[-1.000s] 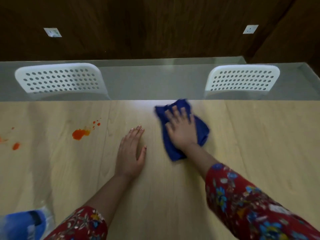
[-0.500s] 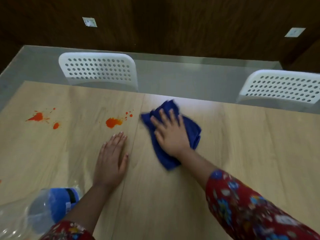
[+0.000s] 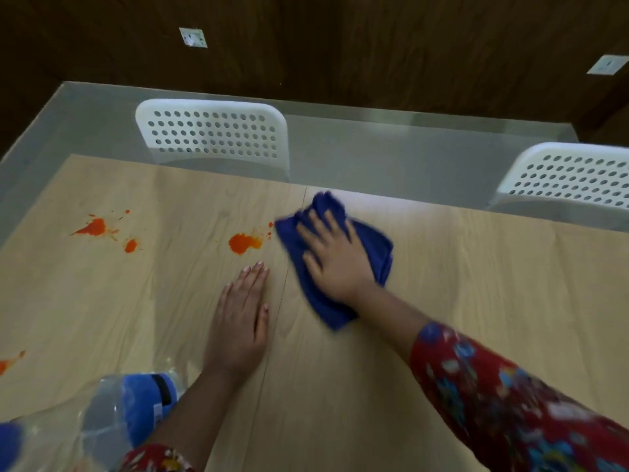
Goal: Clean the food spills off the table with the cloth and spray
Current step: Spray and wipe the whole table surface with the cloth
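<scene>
My right hand [image 3: 335,258] presses flat, fingers spread, on a crumpled blue cloth [image 3: 372,247] on the light wooden table [image 3: 476,301]. The cloth's left edge lies just right of an orange-red spill [image 3: 243,243] with small splashes around it. More orange-red spills [image 3: 93,228] sit at the far left, and another [image 3: 8,364] at the left edge. My left hand [image 3: 241,315] rests flat on the table, palm down, below the nearest spill. A clear spray bottle with a blue label [image 3: 136,407] lies at the bottom left, close to my left forearm.
Two white perforated chair backs [image 3: 212,134] [image 3: 571,178] stand along the table's far edge. Behind them is a grey floor and a dark wooden wall with two sockets.
My right hand has slid the blue cloth leftward across the table, up to the nearest orange spill. The view has turned left, bringing more spills and the bottle into sight. The left hand stays flat.
</scene>
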